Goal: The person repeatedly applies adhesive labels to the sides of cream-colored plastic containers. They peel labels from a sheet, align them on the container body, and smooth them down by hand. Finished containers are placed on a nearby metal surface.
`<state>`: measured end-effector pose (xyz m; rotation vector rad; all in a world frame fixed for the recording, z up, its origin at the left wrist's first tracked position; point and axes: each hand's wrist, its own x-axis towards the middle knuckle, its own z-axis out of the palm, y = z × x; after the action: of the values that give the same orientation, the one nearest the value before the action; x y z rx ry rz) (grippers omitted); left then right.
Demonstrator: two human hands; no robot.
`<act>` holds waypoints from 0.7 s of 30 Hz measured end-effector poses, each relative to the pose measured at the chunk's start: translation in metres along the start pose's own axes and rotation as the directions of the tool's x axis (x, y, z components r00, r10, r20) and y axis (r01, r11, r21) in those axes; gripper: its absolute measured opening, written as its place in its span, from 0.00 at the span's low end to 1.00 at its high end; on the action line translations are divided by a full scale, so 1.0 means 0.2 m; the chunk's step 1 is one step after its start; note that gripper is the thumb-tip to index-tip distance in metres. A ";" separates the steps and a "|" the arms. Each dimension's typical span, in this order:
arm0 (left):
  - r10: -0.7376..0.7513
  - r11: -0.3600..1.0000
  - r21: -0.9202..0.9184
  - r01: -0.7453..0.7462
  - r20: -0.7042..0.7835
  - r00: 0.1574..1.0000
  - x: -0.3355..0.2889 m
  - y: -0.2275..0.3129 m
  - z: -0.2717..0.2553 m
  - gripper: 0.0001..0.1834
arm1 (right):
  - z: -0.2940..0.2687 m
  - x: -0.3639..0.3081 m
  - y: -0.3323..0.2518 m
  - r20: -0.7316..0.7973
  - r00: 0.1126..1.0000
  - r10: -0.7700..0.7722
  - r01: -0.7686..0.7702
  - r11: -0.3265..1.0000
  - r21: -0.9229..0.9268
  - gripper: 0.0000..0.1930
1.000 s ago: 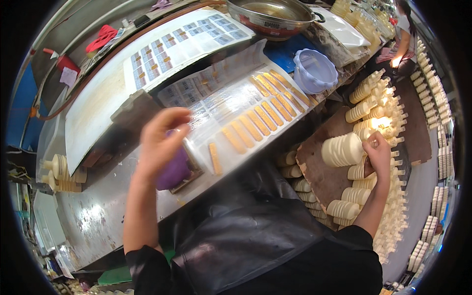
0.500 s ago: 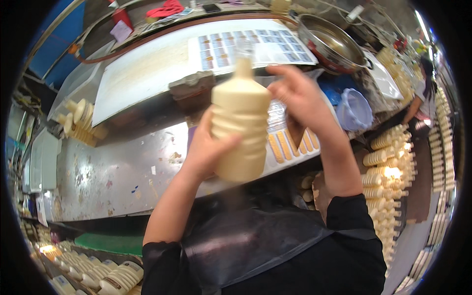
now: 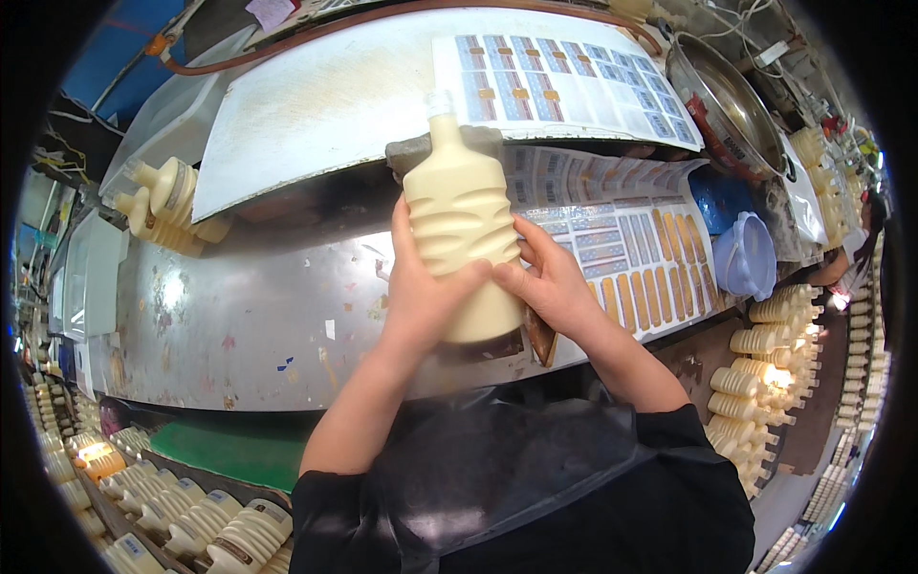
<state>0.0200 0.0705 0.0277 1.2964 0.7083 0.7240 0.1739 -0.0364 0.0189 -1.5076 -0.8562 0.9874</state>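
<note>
A cream-coloured bottle with a ribbed body and narrow neck (image 3: pixel 459 196) stands near upright over the metal bench, in both my hands. My left hand (image 3: pixel 421 297) wraps its left side with the thumb across the front. From the right, my right hand (image 3: pixel 550 287) closes on the lower body, its thumb beside the left thumb. Close to my right hand lies a sheet of gold and blue stickers (image 3: pixel 660 273). Behind the bottle's shoulder a grey lump, perhaps folded cloth (image 3: pixel 409 155), is partly hidden. A brown wedge-shaped piece (image 3: pixel 542 342) shows under my right wrist.
A white board (image 3: pixel 316 105) bears another sticker sheet (image 3: pixel 574 81). On the right are a wide metal pan (image 3: pixel 727 100) and a blue bucket (image 3: pixel 749 258). Cream bottles stand at lower left (image 3: pixel 249 536), right (image 3: pixel 736 383) and on the bench's left (image 3: pixel 167 206).
My right hand, raised beside the bottle's shoulder before, has come down onto its lower right side. The left hand keeps its hold. The view has shifted, showing more of the sticker sheet.
</note>
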 end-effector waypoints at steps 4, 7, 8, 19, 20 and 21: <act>0.027 0.999 0.034 -0.026 -0.021 0.999 0.00 0.00 0.00 0.60 | -0.03 0.01 0.04 0.009 0.996 -0.088 0.088 0.996 0.023 0.33; 0.043 0.996 0.085 -0.037 -0.071 0.997 -0.06 -0.02 0.00 0.56 | -0.18 -0.04 0.02 -0.100 0.992 -0.074 0.064 0.994 -0.093 0.26; 0.052 0.994 0.102 -0.044 -0.081 0.995 -0.08 -0.02 -0.01 0.55 | -0.24 -0.07 0.02 -0.193 0.974 -0.116 0.074 0.974 -0.213 0.21; 0.187 0.955 0.241 -0.173 -0.036 0.982 -0.21 -0.08 0.02 0.39 | -0.41 -0.61 0.28 0.214 0.858 -0.466 0.410 0.373 -0.833 0.11; 0.196 0.948 0.264 -0.179 -0.041 0.980 -0.21 -0.08 0.02 0.37 | -0.40 -0.62 0.29 0.256 0.819 -0.514 0.462 0.324 -0.825 0.14; 0.199 0.943 0.282 -0.177 -0.050 0.979 -0.21 -0.09 0.02 0.37 | -0.40 -0.63 0.29 0.320 0.830 -0.458 0.487 0.313 -0.815 0.15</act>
<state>0.0000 0.0319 0.0134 1.6149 0.7749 0.8555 0.1981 -0.1903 -0.0155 -1.8649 -1.9132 0.0129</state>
